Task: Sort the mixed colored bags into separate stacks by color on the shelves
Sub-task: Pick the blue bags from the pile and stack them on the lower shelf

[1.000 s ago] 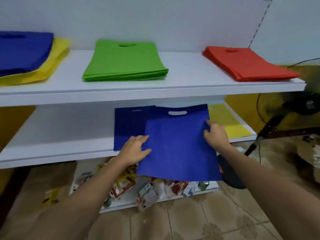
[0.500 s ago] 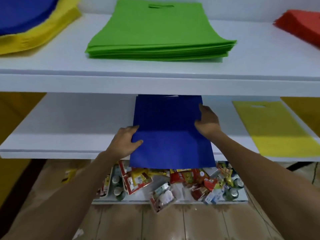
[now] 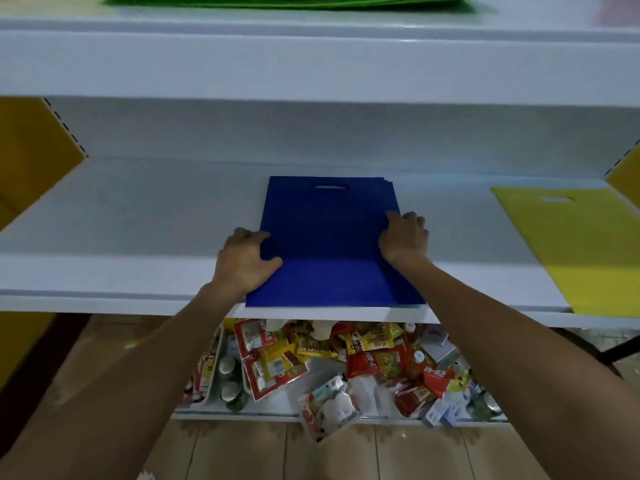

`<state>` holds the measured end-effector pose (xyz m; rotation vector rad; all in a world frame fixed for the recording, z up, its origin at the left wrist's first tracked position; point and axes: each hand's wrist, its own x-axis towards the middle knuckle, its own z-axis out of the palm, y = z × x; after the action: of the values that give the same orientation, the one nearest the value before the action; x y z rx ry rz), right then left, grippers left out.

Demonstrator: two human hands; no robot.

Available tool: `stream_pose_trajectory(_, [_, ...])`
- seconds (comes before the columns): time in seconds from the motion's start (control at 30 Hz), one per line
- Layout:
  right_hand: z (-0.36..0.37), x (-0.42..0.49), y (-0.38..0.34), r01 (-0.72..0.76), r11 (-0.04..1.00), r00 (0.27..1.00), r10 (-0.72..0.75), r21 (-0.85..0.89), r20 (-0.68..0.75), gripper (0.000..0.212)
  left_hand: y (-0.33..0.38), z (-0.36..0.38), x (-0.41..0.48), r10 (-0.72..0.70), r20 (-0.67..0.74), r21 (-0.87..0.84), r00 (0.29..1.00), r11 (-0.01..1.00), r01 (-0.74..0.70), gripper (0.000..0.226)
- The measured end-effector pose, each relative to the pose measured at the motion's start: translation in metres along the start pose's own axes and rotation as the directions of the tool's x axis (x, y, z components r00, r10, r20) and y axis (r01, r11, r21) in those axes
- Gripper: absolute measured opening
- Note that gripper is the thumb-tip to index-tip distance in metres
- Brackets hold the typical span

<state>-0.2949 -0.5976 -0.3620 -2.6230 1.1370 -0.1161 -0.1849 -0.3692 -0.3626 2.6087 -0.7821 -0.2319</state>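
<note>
A stack of blue bags (image 3: 329,244) lies flat in the middle of the white middle shelf (image 3: 138,230), handle slot at the far end, its near edge level with the shelf lip. My left hand (image 3: 244,261) grips the top bag's left edge, thumb on top and fingers curled at the side. My right hand (image 3: 403,239) holds the right edge with bent fingers. A yellow bag (image 3: 575,244) lies on the same shelf at the right. The green stack (image 3: 294,0) shows only as a strip on the upper shelf (image 3: 311,64).
The upper shelf overhangs close above my hands. Below, the bottom shelf holds a heap of snack packets (image 3: 346,365) and small bottles (image 3: 228,379). Yellow side panels (image 3: 31,150) flank the shelving. Tiled floor (image 3: 311,452) lies underneath.
I have pushed the blue bag fully onto the blue stack on the middle shelf, and my head has dropped lower and closer. The upper shelf's stacks have mostly left view.
</note>
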Motion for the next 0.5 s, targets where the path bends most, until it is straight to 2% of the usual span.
stream_pose_trajectory(0.13, [-0.008, 0.000, 0.003, 0.012, 0.990, 1.000, -0.014, 0.141, 0.010, 0.045, 0.003, 0.000, 0.003, 0.003, -0.023, -0.055, 1.000, 0.998, -0.005, 0.056])
stream_pose_trajectory(0.23, [-0.017, -0.004, 0.001, 0.047, 0.994, 0.999, -0.045, 0.097, -0.028, 0.050, 0.008, -0.006, 0.000, -0.007, -0.032, -0.073, 0.999, 0.997, 0.004, 0.054])
stream_pose_trajectory(0.3, [-0.025, -0.012, -0.006, 0.095, 0.993, 0.995, -0.093, 0.069, -0.034, 0.052, 0.010, -0.017, -0.011, -0.052, -0.057, -0.098, 0.997, 0.994, 0.046, 0.051])
stream_pose_trajectory(0.4, [-0.038, -0.035, -0.032, 0.176, 0.976, 0.984, -0.178, 0.126, -0.001, 0.053, 0.004, -0.048, -0.042, -0.182, -0.152, -0.140, 0.971, 0.977, 0.161, 0.044])
stream_pose_trajectory(0.5, [-0.050, -0.068, -0.073, 0.294, 0.935, 0.950, -0.309, 0.200, 0.051, 0.054, -0.010, -0.088, -0.083, -0.227, -0.187, -0.121, 0.956, 0.971, 0.207, 0.040])
